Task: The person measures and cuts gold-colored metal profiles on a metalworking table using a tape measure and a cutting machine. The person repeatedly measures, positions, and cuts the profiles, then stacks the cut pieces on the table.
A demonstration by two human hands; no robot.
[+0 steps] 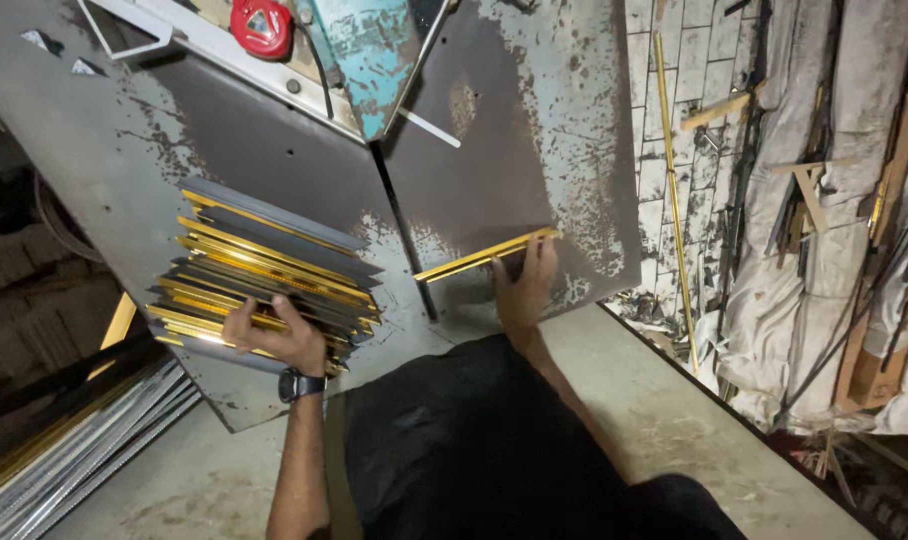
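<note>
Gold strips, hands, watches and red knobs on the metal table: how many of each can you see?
Piles of gold strips under the left hand: 1 pile of gold strips, too overlapped to count singly
Single gold strip at the right hand: 1
Hands: 2
Wristwatch: 1
Red knob: 1
Total: 6, all on or at the metal table

dim, warm light | glare on gold strips (264,270) | dark corners | edges warped

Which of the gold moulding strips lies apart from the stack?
The single gold strip under the right hand, lying alone right of the saw slot. All others sit piled in the stack by the left hand.
</note>
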